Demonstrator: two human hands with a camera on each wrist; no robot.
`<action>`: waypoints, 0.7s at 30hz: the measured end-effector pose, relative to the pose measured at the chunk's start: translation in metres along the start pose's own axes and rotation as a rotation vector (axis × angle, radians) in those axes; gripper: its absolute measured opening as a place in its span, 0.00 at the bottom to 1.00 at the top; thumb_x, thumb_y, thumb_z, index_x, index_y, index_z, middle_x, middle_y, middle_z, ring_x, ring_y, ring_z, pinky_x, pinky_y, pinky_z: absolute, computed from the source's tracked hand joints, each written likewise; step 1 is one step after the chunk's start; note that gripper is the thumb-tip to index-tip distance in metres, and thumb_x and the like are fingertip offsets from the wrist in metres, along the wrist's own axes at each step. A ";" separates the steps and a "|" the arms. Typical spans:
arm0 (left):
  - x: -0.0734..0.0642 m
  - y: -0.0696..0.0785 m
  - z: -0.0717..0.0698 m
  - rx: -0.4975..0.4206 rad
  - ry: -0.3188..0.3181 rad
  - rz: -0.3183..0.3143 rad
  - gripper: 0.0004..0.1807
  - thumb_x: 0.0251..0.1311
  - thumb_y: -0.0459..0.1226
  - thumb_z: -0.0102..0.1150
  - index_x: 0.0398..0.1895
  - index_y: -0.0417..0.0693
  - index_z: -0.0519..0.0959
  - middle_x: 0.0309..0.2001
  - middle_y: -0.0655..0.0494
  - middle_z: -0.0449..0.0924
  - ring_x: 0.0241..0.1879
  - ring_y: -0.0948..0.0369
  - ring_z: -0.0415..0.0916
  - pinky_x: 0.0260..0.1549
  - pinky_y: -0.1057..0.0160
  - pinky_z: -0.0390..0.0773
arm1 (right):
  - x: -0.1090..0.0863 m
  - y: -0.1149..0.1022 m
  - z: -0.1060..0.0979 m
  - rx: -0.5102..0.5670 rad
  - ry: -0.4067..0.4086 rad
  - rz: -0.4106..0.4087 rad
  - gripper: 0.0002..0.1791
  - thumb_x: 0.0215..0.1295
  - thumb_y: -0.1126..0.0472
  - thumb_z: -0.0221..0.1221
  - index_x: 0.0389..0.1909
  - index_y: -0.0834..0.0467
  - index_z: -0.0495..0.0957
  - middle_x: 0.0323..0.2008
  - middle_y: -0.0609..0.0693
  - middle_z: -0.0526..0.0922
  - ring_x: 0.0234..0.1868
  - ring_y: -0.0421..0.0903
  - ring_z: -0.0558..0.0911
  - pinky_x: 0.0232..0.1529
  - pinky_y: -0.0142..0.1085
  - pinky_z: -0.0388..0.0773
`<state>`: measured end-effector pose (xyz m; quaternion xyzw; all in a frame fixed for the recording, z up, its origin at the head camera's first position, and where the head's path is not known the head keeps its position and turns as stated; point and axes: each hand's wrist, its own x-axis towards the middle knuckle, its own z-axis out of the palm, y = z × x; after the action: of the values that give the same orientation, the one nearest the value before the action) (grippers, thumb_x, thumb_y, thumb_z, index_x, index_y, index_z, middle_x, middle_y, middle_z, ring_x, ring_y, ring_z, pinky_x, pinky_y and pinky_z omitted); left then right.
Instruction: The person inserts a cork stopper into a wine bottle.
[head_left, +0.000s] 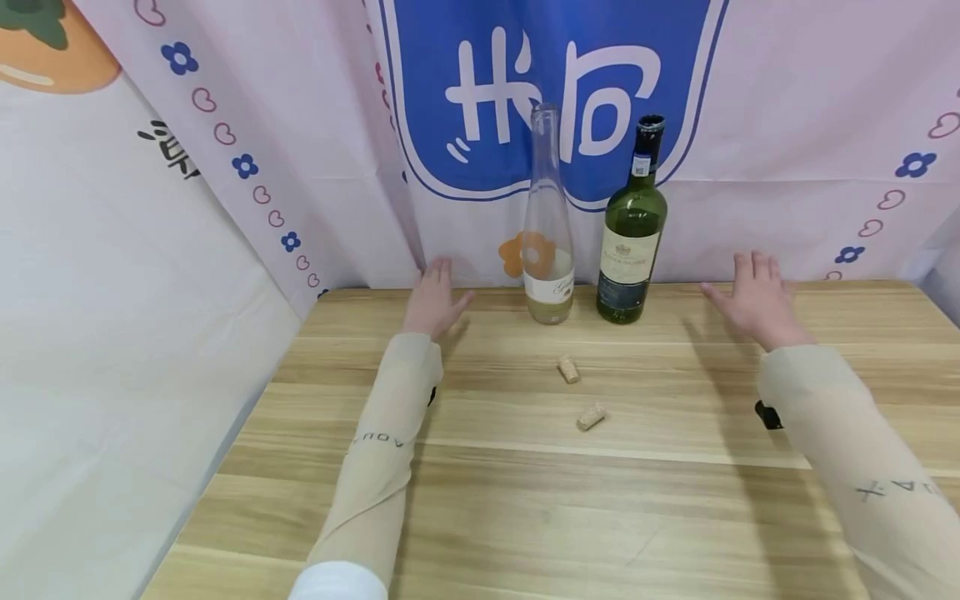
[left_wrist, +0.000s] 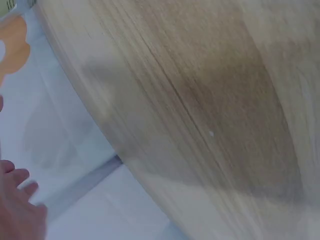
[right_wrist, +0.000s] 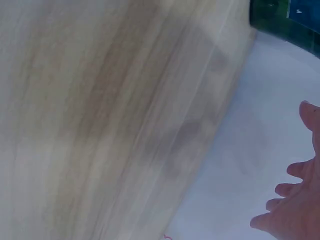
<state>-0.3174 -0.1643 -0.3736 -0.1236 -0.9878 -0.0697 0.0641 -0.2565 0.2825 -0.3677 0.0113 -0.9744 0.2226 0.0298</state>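
Note:
A clear glass bottle (head_left: pixel 548 225) with some pale liquid in it stands upright near the table's far edge. Just to its right is a green wine bottle (head_left: pixel 632 233) with a cream and dark label; its base also shows in the right wrist view. Two corks (head_left: pixel 568 369) lie on the wood in front of the bottles. My left hand (head_left: pixel 435 302), fingers spread, is by the far edge, left of the clear bottle and apart from it. On the other side, my right hand (head_left: pixel 759 302) spreads its fingers right of the green bottle. Both hands hold nothing.
The wooden table (head_left: pixel 525 517) fills the lower view. Behind it hangs a pale cloth (head_left: pixel 465 233) with a blue printed sign and flowers, close to the far edge. White sheeting (head_left: pixel 112 375) covers the left side.

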 end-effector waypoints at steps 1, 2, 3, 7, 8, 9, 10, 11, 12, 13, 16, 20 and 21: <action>0.000 0.002 -0.002 -0.017 0.007 0.031 0.39 0.65 0.53 0.43 0.69 0.37 0.47 0.68 0.41 0.50 0.67 0.48 0.47 0.65 0.51 0.47 | 0.001 -0.002 -0.001 0.009 0.009 -0.009 0.49 0.66 0.36 0.37 0.65 0.75 0.37 0.64 0.76 0.33 0.64 0.72 0.33 0.59 0.66 0.32; -0.001 0.005 -0.004 -0.031 0.010 0.067 0.37 0.65 0.51 0.44 0.68 0.36 0.50 0.67 0.41 0.54 0.66 0.49 0.51 0.65 0.53 0.50 | 0.001 -0.004 -0.002 0.023 0.018 -0.018 0.48 0.66 0.37 0.39 0.65 0.76 0.39 0.64 0.77 0.36 0.64 0.73 0.36 0.60 0.65 0.35; -0.002 0.009 -0.006 -0.047 0.017 0.108 0.34 0.65 0.49 0.45 0.66 0.36 0.54 0.65 0.41 0.58 0.65 0.49 0.54 0.64 0.54 0.53 | 0.002 -0.007 -0.004 0.037 0.026 -0.028 0.47 0.66 0.39 0.41 0.64 0.78 0.40 0.63 0.78 0.39 0.64 0.73 0.40 0.61 0.63 0.38; -0.005 0.026 -0.011 -0.041 0.101 0.348 0.23 0.63 0.44 0.49 0.56 0.37 0.66 0.55 0.45 0.71 0.55 0.52 0.68 0.55 0.57 0.68 | 0.005 -0.022 -0.012 0.092 0.033 -0.064 0.46 0.65 0.45 0.47 0.62 0.80 0.43 0.60 0.80 0.47 0.61 0.74 0.48 0.61 0.62 0.46; -0.006 0.032 -0.011 -0.028 0.142 0.418 0.21 0.63 0.43 0.50 0.53 0.38 0.68 0.51 0.46 0.74 0.51 0.52 0.71 0.51 0.58 0.71 | 0.005 -0.026 -0.015 0.108 0.031 -0.071 0.45 0.65 0.46 0.48 0.62 0.80 0.43 0.60 0.80 0.48 0.60 0.74 0.49 0.60 0.62 0.47; -0.006 0.036 -0.010 -0.023 0.194 0.488 0.19 0.61 0.42 0.51 0.50 0.38 0.70 0.48 0.47 0.76 0.48 0.53 0.73 0.48 0.58 0.74 | 0.006 -0.030 -0.017 0.120 0.030 -0.080 0.45 0.65 0.46 0.49 0.62 0.80 0.43 0.60 0.80 0.49 0.60 0.74 0.50 0.60 0.62 0.48; -0.006 0.042 -0.010 -0.021 0.245 0.552 0.17 0.60 0.42 0.52 0.47 0.38 0.72 0.45 0.47 0.77 0.45 0.54 0.75 0.45 0.59 0.75 | 0.006 -0.034 -0.020 0.134 0.028 -0.087 0.45 0.64 0.47 0.49 0.63 0.80 0.43 0.60 0.80 0.49 0.60 0.74 0.51 0.60 0.62 0.49; -0.006 0.047 -0.009 -0.033 0.285 0.607 0.16 0.59 0.41 0.54 0.45 0.39 0.73 0.43 0.48 0.78 0.43 0.54 0.75 0.42 0.60 0.76 | 0.007 -0.038 -0.022 0.145 0.029 -0.093 0.45 0.64 0.48 0.50 0.63 0.80 0.43 0.60 0.80 0.50 0.60 0.74 0.51 0.60 0.61 0.50; -0.006 0.053 -0.009 -0.038 0.326 0.660 0.15 0.58 0.40 0.55 0.43 0.39 0.74 0.41 0.48 0.79 0.40 0.55 0.76 0.39 0.61 0.77 | 0.008 -0.041 -0.024 0.155 0.028 -0.096 0.46 0.64 0.47 0.50 0.63 0.79 0.43 0.60 0.80 0.50 0.60 0.73 0.52 0.60 0.61 0.50; -0.007 0.060 -0.009 -0.046 0.354 0.700 0.15 0.57 0.40 0.55 0.42 0.39 0.74 0.39 0.49 0.79 0.39 0.56 0.76 0.38 0.62 0.77 | 0.009 -0.045 -0.026 0.165 0.030 -0.099 0.46 0.63 0.46 0.51 0.63 0.79 0.43 0.60 0.79 0.50 0.61 0.73 0.52 0.60 0.61 0.50; -0.009 0.081 -0.010 -0.082 0.377 0.776 0.15 0.56 0.39 0.57 0.43 0.40 0.75 0.40 0.50 0.79 0.39 0.58 0.76 0.38 0.65 0.77 | 0.011 -0.056 -0.031 0.187 0.031 -0.104 0.50 0.61 0.42 0.52 0.65 0.76 0.42 0.62 0.77 0.50 0.62 0.70 0.52 0.60 0.60 0.51; -0.010 0.111 -0.012 -0.129 0.292 0.752 0.21 0.58 0.42 0.56 0.51 0.40 0.72 0.47 0.50 0.76 0.45 0.59 0.74 0.44 0.67 0.75 | 0.013 -0.070 -0.035 0.215 0.030 -0.092 0.54 0.58 0.37 0.53 0.66 0.73 0.41 0.64 0.74 0.48 0.64 0.68 0.51 0.61 0.59 0.52; -0.009 0.119 -0.012 -0.149 0.256 0.726 0.22 0.58 0.43 0.56 0.54 0.40 0.70 0.50 0.49 0.75 0.48 0.58 0.73 0.47 0.67 0.73 | 0.014 -0.073 -0.036 0.225 0.030 -0.091 0.54 0.58 0.37 0.53 0.67 0.73 0.41 0.64 0.74 0.48 0.64 0.67 0.51 0.60 0.60 0.52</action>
<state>-0.2773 -0.0543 -0.3486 -0.4594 -0.8562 -0.1291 0.1980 -0.2660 0.2319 -0.3030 0.0555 -0.9412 0.3290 0.0529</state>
